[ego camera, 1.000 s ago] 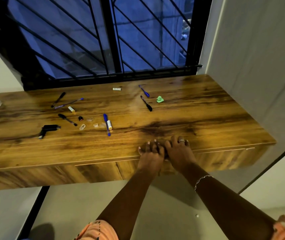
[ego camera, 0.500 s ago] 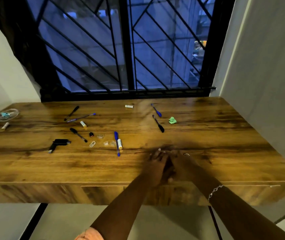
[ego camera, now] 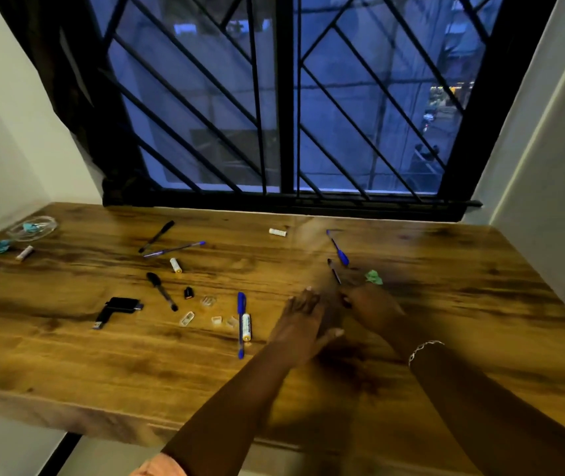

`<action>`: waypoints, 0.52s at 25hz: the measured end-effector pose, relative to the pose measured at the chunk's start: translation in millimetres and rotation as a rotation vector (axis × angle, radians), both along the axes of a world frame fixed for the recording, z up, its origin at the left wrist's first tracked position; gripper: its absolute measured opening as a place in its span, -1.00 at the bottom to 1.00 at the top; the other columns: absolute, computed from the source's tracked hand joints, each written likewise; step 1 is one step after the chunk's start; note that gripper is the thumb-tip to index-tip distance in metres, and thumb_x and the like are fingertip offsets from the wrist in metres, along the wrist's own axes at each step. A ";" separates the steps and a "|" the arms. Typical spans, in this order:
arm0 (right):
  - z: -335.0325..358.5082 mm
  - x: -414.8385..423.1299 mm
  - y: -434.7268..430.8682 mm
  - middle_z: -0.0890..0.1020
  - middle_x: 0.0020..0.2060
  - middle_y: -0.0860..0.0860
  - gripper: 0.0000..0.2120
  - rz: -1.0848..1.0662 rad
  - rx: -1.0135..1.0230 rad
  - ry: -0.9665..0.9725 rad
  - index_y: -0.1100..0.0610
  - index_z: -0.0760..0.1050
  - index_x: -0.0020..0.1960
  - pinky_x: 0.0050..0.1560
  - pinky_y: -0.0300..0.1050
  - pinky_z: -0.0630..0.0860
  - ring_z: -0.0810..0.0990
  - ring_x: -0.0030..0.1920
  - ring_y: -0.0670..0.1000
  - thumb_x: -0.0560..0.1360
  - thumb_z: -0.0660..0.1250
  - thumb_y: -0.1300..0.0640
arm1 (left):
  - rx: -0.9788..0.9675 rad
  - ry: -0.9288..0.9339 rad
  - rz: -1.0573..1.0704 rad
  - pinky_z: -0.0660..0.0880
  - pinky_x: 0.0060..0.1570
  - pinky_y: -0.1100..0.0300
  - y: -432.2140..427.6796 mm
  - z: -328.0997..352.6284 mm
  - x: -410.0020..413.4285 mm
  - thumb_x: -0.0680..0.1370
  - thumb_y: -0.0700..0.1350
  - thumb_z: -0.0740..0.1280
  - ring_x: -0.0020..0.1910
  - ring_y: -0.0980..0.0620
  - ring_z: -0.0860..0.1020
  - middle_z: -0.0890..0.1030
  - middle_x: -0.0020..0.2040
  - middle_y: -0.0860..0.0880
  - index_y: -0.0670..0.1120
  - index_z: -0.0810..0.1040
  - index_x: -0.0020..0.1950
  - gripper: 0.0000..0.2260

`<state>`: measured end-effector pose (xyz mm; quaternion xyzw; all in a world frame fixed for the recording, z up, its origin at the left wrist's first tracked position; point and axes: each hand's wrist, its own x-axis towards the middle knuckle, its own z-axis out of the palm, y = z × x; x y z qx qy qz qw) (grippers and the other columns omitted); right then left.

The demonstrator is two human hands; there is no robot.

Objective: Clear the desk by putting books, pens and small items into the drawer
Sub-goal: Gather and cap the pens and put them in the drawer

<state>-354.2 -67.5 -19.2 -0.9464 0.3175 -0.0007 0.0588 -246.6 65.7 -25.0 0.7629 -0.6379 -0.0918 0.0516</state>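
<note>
Both of my hands are over the middle of the wooden desk. My left hand lies flat and low with straight fingers and holds nothing. My right hand is blurred; its fingertips are at the near end of a black pen, and I cannot tell whether they hold it. A blue pen lies just beyond, and a green crumpled scrap is beside my right hand. Left of my left hand lie a blue pen and a white battery.
More small items are spread across the left half: two black pens, a thin blue pen, a black adapter, clear clips, white tubes and a glass dish. A barred window stands behind, and a wall on the right.
Both hands left the desk's front edge and moved forward over the top toward the black pen. The camera view rose and came closer to the desk.
</note>
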 end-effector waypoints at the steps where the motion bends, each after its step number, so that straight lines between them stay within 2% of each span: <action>1: -4.3 8.0 -10.0 0.50 0.25 0.17 -0.57 -0.003 0.015 -0.019 0.07 0.29 0.40 0.16 0.02 0.49 0.51 0.20 0.17 0.53 0.16 0.20 | -0.015 -0.010 0.006 -0.16 0.48 0.04 -6.1 0.1 5.8 0.59 0.19 0.03 0.54 -0.02 -0.15 0.02 0.55 -0.10 -0.11 0.04 0.53 -0.40; 3: -12.4 21.4 -21.5 0.42 0.31 0.21 -0.41 -0.072 0.060 -0.053 0.06 0.05 0.51 0.18 0.04 0.47 0.48 0.22 0.21 0.54 0.18 0.16 | -0.027 -0.019 0.029 -0.15 0.48 0.04 -15.5 -1.2 15.2 0.59 0.20 0.02 0.54 -0.02 -0.14 0.02 0.55 -0.09 -0.10 0.04 0.53 -0.40; 5: -23.3 36.5 -27.4 0.38 0.31 0.25 -0.39 -0.161 0.042 -0.041 0.07 -0.04 0.52 0.16 0.05 0.46 0.47 0.22 0.23 0.56 0.16 0.15 | -0.014 -0.026 0.047 -0.14 0.48 0.03 -24.1 -3.5 24.2 0.59 0.21 0.02 0.54 -0.03 -0.12 0.01 0.55 -0.11 -0.11 0.03 0.53 -0.39; 8: -26.0 58.0 -30.3 0.45 0.26 0.24 -0.54 -0.194 -0.026 0.030 0.18 0.08 0.47 0.19 0.05 0.41 0.47 0.23 0.23 0.59 0.04 0.21 | -0.021 -0.002 0.082 -0.11 0.48 0.03 -37.9 -6.5 35.8 0.58 0.21 0.03 0.54 -0.03 -0.08 0.05 0.55 -0.12 -0.14 0.06 0.52 -0.38; 11: -16.9 70.4 -42.2 0.47 0.21 0.26 -0.60 -0.236 0.045 -0.129 0.12 0.14 0.44 0.12 0.04 0.43 0.48 0.19 0.24 0.61 0.03 0.14 | -0.080 0.021 0.098 -0.04 0.47 0.02 -50.0 -10.2 42.2 0.43 0.36 -0.15 0.53 -0.04 -0.02 0.12 0.53 -0.13 -0.15 0.11 0.51 -0.20; 13: -6.4 80.4 -69.3 0.46 0.22 0.26 -0.62 -0.293 0.049 -0.182 0.18 0.19 0.42 0.16 0.02 0.40 0.47 0.22 0.24 0.61 0.05 0.17 | -0.130 0.059 0.101 -0.01 0.46 0.01 -58.6 -13.8 48.6 0.32 0.37 -0.25 0.53 -0.04 0.02 0.19 0.51 -0.12 -0.14 0.17 0.48 -0.11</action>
